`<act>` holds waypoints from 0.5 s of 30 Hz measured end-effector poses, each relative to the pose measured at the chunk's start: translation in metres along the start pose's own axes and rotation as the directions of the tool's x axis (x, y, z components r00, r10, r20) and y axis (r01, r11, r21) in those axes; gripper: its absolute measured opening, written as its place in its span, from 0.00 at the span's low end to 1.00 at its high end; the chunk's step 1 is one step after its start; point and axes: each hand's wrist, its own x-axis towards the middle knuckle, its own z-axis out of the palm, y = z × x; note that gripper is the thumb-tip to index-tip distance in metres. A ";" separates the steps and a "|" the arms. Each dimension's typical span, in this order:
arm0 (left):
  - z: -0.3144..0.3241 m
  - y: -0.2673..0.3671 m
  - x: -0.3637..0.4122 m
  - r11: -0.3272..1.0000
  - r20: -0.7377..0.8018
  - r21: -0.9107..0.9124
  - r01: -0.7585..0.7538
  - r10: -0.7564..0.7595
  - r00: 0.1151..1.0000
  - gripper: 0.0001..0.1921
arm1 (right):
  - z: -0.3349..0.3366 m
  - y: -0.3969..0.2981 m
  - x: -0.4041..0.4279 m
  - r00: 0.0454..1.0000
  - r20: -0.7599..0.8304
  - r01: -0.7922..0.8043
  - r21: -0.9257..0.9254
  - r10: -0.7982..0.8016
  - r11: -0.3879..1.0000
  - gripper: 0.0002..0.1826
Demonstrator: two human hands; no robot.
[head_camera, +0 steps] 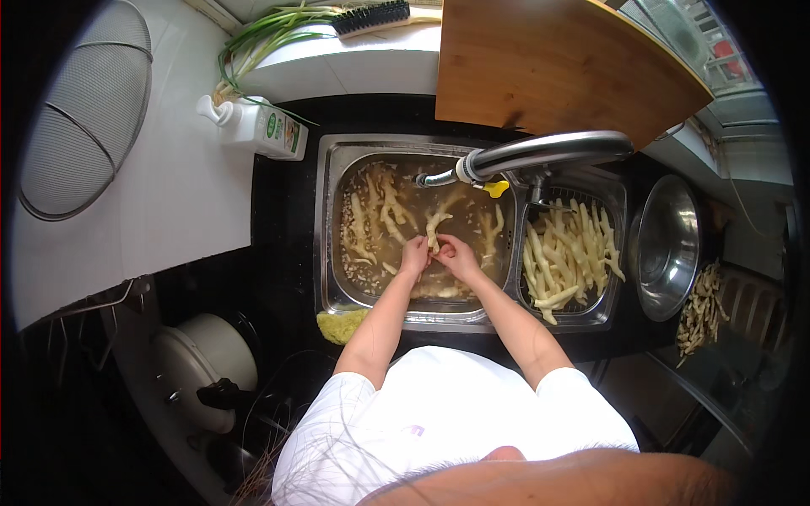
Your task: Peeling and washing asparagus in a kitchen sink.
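Observation:
Above the murky water of the left sink basin (414, 308), my left hand (415, 254) and my right hand (458, 258) meet at the lower end of a pale chicken foot (436, 226). Fingers of both hands pinch it, and its toes point away from me. More chicken feet (391, 205) lie in the cloudy water around it, with small bits floating at the left side. In the right basin, a heap of pale chicken feet (569, 253) rests on a wire rack, a few reaching over the rim.
A curved faucet (550, 155) with a yellow tab (497, 188) overhangs the basins. A wooden board (557, 63) leans behind. Left are a pump bottle (259, 129), a mesh strainer (95, 114) and a yellow-green scrubber (340, 326). A steel bowl (667, 246) stands on the right.

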 end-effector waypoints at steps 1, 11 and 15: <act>0.000 0.001 -0.001 1.000 0.037 0.009 0.007 -0.007 0.999 0.16 | 0.001 0.004 -0.002 0.999 -0.040 0.015 0.039 -0.013 0.999 0.28; 0.003 0.006 -0.018 0.824 0.086 0.444 -0.353 0.352 0.932 0.10 | -0.007 0.062 0.014 0.933 -0.318 -0.158 0.055 0.168 0.986 0.14; -0.010 0.018 -0.039 0.710 0.033 0.528 -0.466 0.531 0.847 0.10 | -0.041 -0.020 -0.019 0.908 0.170 -0.404 0.600 0.383 0.691 0.20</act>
